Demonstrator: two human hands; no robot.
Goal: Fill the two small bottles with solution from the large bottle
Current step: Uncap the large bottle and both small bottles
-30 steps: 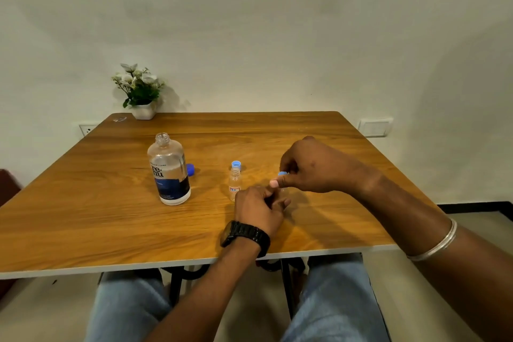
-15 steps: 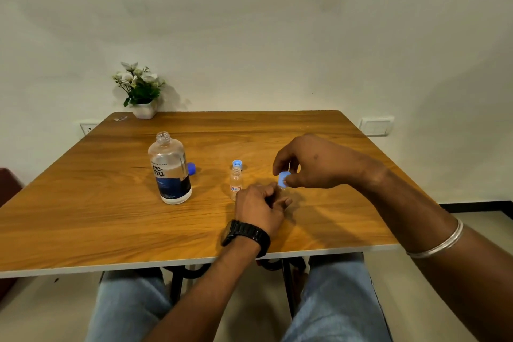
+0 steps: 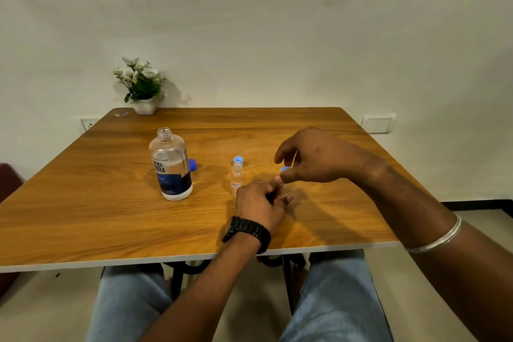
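Near the front edge of the wooden table (image 3: 83, 219), a little right of centre, your left hand (image 3: 259, 201) rests curled on the top, fingers closed around something you cannot make out; a second small bottle may be inside the fist, but it is hidden. Just above and to the right, your right hand (image 3: 316, 158) hovers with thumb and forefinger pinched on a small blue cap (image 3: 285, 169), the other fingers spread loosely.

One small bottle (image 3: 236, 178) stands upright and uncapped just left of your left hand, touching or almost touching the knuckles; which one is hard to tell. Its blue cap (image 3: 238, 159) lies just behind it. The large bottle (image 3: 170, 165) stands upright farther left, neck open, well apart from both hands, with a darker blue cap (image 3: 192, 164) half hidden behind its right side.

You have bare tabletop to the left of the large bottle, along the whole far half, and to the right of your right forearm up to the right edge. A potted plant (image 3: 143, 86) sits at the far left corner, against the wall. A black watch (image 3: 247, 232) is on your left wrist, a silver bangle (image 3: 438, 239) on your right forearm. Liquid levels in the small bottle are too faint to read.
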